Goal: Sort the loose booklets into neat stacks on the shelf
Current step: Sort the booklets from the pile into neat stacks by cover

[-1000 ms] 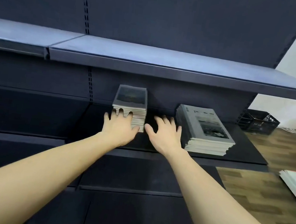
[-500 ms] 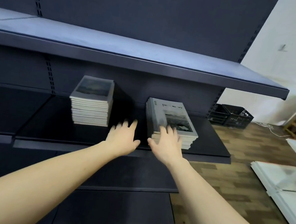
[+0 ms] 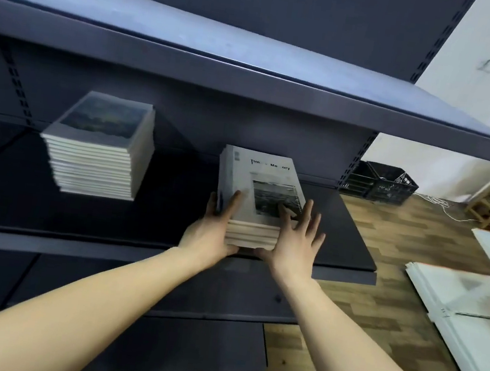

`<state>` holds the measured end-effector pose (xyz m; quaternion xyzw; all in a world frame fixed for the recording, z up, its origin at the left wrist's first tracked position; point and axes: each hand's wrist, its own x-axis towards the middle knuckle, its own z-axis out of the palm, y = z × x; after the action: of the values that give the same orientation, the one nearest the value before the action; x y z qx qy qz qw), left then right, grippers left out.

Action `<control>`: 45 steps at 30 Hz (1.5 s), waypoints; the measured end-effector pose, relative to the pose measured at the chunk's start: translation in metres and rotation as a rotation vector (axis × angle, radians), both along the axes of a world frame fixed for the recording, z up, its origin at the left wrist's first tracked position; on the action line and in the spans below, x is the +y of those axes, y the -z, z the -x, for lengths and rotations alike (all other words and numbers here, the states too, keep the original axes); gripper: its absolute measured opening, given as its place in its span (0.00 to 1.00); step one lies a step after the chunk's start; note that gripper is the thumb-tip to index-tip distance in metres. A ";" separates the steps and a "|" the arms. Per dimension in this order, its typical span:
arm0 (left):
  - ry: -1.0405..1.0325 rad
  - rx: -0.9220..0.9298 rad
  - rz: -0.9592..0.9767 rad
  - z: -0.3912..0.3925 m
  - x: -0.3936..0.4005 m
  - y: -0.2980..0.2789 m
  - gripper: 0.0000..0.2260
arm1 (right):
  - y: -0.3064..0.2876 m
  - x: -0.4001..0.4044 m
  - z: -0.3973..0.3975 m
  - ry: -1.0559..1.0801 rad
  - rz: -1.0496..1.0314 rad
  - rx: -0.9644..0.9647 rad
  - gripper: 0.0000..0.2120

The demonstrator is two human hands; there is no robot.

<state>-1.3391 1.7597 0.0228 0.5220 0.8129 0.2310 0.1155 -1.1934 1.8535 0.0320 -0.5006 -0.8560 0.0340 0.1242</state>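
Two stacks of booklets stand on the dark middle shelf [image 3: 341, 251]. The left stack [image 3: 94, 162] is tall and squared, with a bluish landscape cover. The right stack [image 3: 262, 172] is lower, and its white top cover carries a black-and-white photo. My left hand [image 3: 211, 232] lies against that stack's front left corner, fingers straight along the left side and thumb on the cover. My right hand [image 3: 294, 241] is at the front right corner, fingers spread, with the index finger on the cover and the rest fanned past the right edge.
An upper shelf [image 3: 250, 86] overhangs both stacks. A lower shelf [image 3: 160, 295] juts out below my forearms. Black plastic crates [image 3: 388, 185] sit on the wooden floor to the right of the shelving, and white boards [image 3: 468, 326] lie on the floor at the far right.
Both hands left the left stack and moved right to the right stack, now resting on its front corners. The view turned right and closer.
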 end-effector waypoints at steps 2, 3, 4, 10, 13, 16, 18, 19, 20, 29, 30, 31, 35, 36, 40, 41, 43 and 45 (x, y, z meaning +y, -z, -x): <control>-0.032 -0.002 -0.038 -0.002 0.009 0.006 0.49 | 0.004 0.015 -0.003 -0.042 0.019 0.023 0.51; -0.054 -0.011 -0.060 -0.004 0.012 0.008 0.49 | 0.006 0.020 -0.004 -0.069 0.019 0.036 0.52; -0.076 -0.022 -0.090 -0.005 0.014 0.010 0.49 | 0.006 0.026 -0.004 -0.092 0.014 0.047 0.52; -0.126 0.002 -0.123 -0.010 0.017 0.017 0.50 | 0.025 0.039 -0.022 -0.081 0.038 0.209 0.56; -0.123 0.006 -0.142 -0.010 0.015 0.017 0.49 | 0.026 0.039 -0.022 -0.079 0.139 0.232 0.54; -0.124 -0.009 -0.169 -0.009 0.014 0.018 0.49 | 0.026 0.042 -0.019 -0.083 0.138 0.219 0.54; -0.139 -0.033 -0.189 -0.006 0.016 0.019 0.50 | 0.028 0.045 -0.017 -0.104 0.117 0.204 0.53; -0.148 -0.053 -0.206 -0.003 0.017 0.019 0.50 | 0.029 0.046 -0.015 -0.110 0.106 0.201 0.53; -0.158 -0.074 -0.222 0.001 0.020 0.019 0.50 | 0.029 0.048 -0.010 -0.114 0.095 0.201 0.53; -0.132 -0.134 -0.273 0.020 0.032 0.025 0.49 | 0.037 0.062 0.002 -0.124 0.036 0.231 0.54; -0.113 -0.132 -0.255 0.022 0.030 0.023 0.50 | 0.037 0.061 0.001 -0.121 0.039 0.236 0.56; -0.091 -0.138 -0.235 0.023 0.029 0.020 0.51 | 0.038 0.060 -0.001 -0.127 0.038 0.243 0.57; -0.076 -0.283 -0.280 0.025 0.031 0.012 0.57 | 0.030 0.061 -0.006 -0.165 0.038 0.398 0.64; -0.109 -0.380 -0.315 0.024 0.035 0.009 0.58 | 0.026 0.062 -0.005 -0.148 0.088 0.467 0.64; -0.165 -0.608 -0.358 0.020 0.046 0.006 0.55 | 0.026 0.067 -0.002 -0.192 0.238 0.644 0.56; -0.152 -0.599 -0.376 0.020 0.047 0.007 0.53 | 0.028 0.067 -0.001 -0.190 0.243 0.666 0.55; -0.152 -0.572 -0.394 0.022 0.048 0.008 0.51 | 0.031 0.068 0.002 -0.165 0.250 0.691 0.53; -0.164 -0.534 -0.401 0.023 0.047 0.007 0.51 | 0.030 0.069 0.006 -0.159 0.241 0.695 0.53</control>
<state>-1.3621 1.8071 0.0156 0.3882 0.7317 0.5233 0.2002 -1.1994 1.9228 0.0016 -0.4023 -0.7888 0.3119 0.3445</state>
